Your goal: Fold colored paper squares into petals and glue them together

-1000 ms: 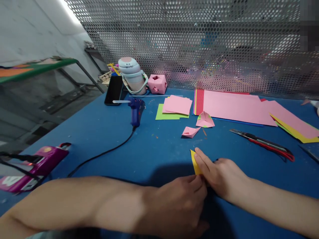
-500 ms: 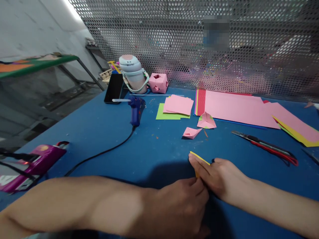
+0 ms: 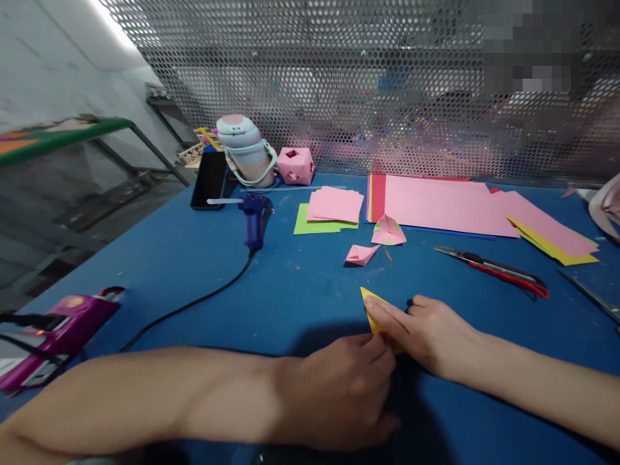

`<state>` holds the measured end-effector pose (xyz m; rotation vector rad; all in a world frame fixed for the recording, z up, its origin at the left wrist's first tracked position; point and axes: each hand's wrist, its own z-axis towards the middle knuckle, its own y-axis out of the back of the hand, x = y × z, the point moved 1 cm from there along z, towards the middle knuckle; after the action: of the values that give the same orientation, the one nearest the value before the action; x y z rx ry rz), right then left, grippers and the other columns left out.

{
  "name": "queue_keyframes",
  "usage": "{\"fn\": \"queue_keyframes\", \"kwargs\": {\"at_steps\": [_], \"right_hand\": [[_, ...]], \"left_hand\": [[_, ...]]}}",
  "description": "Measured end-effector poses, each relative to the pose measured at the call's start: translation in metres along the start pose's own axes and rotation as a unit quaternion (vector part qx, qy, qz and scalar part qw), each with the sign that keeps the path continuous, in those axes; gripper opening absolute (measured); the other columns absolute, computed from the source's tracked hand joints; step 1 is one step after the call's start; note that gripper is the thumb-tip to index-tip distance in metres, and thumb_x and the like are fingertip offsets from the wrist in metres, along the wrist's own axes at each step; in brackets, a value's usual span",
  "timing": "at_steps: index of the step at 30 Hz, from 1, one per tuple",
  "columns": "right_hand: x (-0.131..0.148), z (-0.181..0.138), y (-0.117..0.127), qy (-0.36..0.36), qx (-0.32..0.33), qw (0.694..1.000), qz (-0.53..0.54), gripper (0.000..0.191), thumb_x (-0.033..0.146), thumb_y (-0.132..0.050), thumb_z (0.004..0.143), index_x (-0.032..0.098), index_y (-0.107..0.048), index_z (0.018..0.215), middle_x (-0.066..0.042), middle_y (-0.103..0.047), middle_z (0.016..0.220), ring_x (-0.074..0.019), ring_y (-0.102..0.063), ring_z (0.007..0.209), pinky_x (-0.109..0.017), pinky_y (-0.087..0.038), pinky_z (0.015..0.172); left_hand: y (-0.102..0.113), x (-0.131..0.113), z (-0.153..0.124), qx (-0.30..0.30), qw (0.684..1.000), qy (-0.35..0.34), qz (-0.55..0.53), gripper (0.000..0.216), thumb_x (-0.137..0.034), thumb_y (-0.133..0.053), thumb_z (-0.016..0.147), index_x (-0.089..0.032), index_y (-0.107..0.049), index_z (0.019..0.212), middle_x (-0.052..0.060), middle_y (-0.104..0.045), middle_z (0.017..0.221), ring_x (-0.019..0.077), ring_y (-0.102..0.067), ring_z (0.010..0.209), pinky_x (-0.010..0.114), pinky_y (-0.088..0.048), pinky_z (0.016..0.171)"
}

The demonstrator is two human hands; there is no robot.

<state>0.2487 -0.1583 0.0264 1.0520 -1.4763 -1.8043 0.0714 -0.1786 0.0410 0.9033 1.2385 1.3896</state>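
A small folded yellow paper, its pointed tip facing away from me, is pinched near the table's front. My right hand grips it with fingers closed along its right side. At the paper's near end, my left hand is closed, fingertips pressed on the paper; its lower part is hidden behind both hands. Just beyond lie a folded pink paper piece and a pink unit with green edges. A utility knife with a red handle lies to the right of them.
A blue glue gun stands left, its cord running to a purple power strip. Behind are a phone, a bottle, a pink paper polyhedron, small paper squares and large pink sheets.
The yellow paper has turned in my hands, so more of its flat face shows. My view has shifted slightly to the right. Both hands keep their hold.
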Motion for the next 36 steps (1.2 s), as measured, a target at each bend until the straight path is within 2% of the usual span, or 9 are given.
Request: {"fn": "queue_keyframes", "kwargs": {"at_steps": [5,15,18,21,25,28,30,33,36], "right_hand": [[0.007,-0.026,0.004,-0.005,-0.004,1.0,-0.031,0.05,0.001,-0.036,0.075,-0.001,-0.044,0.124,-0.021,-0.055,0.122,-0.0128,-0.05,0.043,-0.034,-0.039,0.058],[0.023,-0.085,0.027,-0.032,0.024,0.997,-0.065,0.048,0.0,-0.037,0.072,0.002,-0.05,0.118,-0.023,-0.057,0.119,-0.0183,-0.063,0.065,-0.035,-0.042,0.064],[0.016,-0.084,0.04,-0.052,0.005,0.997,-0.049,0.037,0.0,-0.034,0.078,0.006,-0.057,0.106,-0.015,-0.07,0.09,-0.0155,-0.059,0.053,-0.033,-0.041,0.06],[0.004,-0.08,0.049,-0.106,-0.047,0.993,-0.013,0.03,0.004,-0.034,0.084,0.008,-0.059,0.101,-0.007,-0.068,0.067,-0.0158,-0.059,0.053,-0.031,-0.04,0.058],[-0.007,-0.077,0.043,-0.16,-0.09,0.982,0.048,0.027,0.009,-0.038,0.086,0.009,-0.057,0.105,-0.009,-0.07,0.085,-0.0191,-0.063,0.07,-0.033,-0.042,0.063],[-0.008,-0.074,0.032,-0.191,-0.073,0.973,0.107,0.028,0.013,-0.039,0.087,0.012,-0.056,0.11,-0.009,-0.068,0.099,-0.0209,-0.064,0.081,-0.036,-0.046,0.07],[-0.009,-0.07,0.026,-0.209,-0.06,0.964,0.15,0.029,0.016,-0.039,0.088,0.014,-0.056,0.111,-0.009,-0.067,0.102,-0.0214,-0.063,0.085,-0.037,-0.047,0.074],[-0.014,-0.063,0.023,-0.244,-0.056,0.941,0.227,0.029,0.018,-0.038,0.089,0.016,-0.057,0.111,-0.008,-0.066,0.104,-0.0209,-0.062,0.091,-0.037,-0.048,0.08],[-0.022,-0.056,0.023,-0.325,-0.06,0.882,0.336,0.029,0.026,-0.04,0.089,0.02,-0.056,0.112,-0.006,-0.065,0.105,-0.0193,-0.061,0.093,-0.035,-0.049,0.083]], "left_hand": [[-0.001,-0.001,-0.001,-0.022,1.0,-0.005,0.019,0.035,-0.035,-0.049,0.082,-0.006,-0.067,0.076,0.017,-0.067,0.081,0.026,-0.06,0.082,0.035,-0.05,0.075],[0.002,0.003,0.0,-0.029,1.0,-0.001,0.002,0.031,-0.032,-0.047,0.084,-0.008,-0.063,0.072,0.015,-0.066,0.077,0.0232,-0.061,0.078,0.032,-0.052,0.066],[0.002,0.007,0.003,-0.032,0.999,-0.001,-0.019,0.024,-0.027,-0.046,0.085,-0.01,-0.062,0.078,0.012,-0.064,0.075,0.0192,-0.06,0.072,0.029,-0.051,0.064],[0.005,0.015,0.006,-0.057,0.997,0.011,-0.053,0.018,-0.021,-0.044,0.085,-0.012,-0.06,0.082,0.01,-0.063,0.08,0.0175,-0.059,0.074,0.03,-0.051,0.069],[0.012,0.037,0.007,-0.087,0.991,0.064,-0.078,0.028,-0.011,-0.048,0.074,-0.012,-0.057,0.1,0.016,-0.058,0.11,0.0248,-0.054,0.101,0.041,-0.045,0.088],[0.011,0.054,0.004,-0.037,0.992,0.085,-0.081,0.054,-0.005,-0.048,0.068,-0.012,-0.045,0.121,0.017,-0.044,0.132,0.0274,-0.041,0.121,0.043,-0.038,0.097],[0.008,0.062,0.003,-0.032,0.993,0.08,-0.087,0.054,-0.007,-0.048,0.072,-0.013,-0.041,0.125,0.016,-0.047,0.13,0.0249,-0.041,0.121,0.041,-0.037,0.098],[0.0,0.069,0.006,-0.036,0.994,0.079,-0.071,0.03,-0.017,-0.048,0.082,-0.016,-0.053,0.112,0.011,-0.061,0.111,0.022,-0.055,0.102,0.037,-0.044,0.087],[-0.006,0.071,0.01,-0.067,0.991,0.104,-0.052,0.021,-0.017,-0.04,0.087,-0.015,-0.06,0.092,0.008,-0.065,0.089,0.018,-0.059,0.083,0.03,-0.047,0.074]]}}
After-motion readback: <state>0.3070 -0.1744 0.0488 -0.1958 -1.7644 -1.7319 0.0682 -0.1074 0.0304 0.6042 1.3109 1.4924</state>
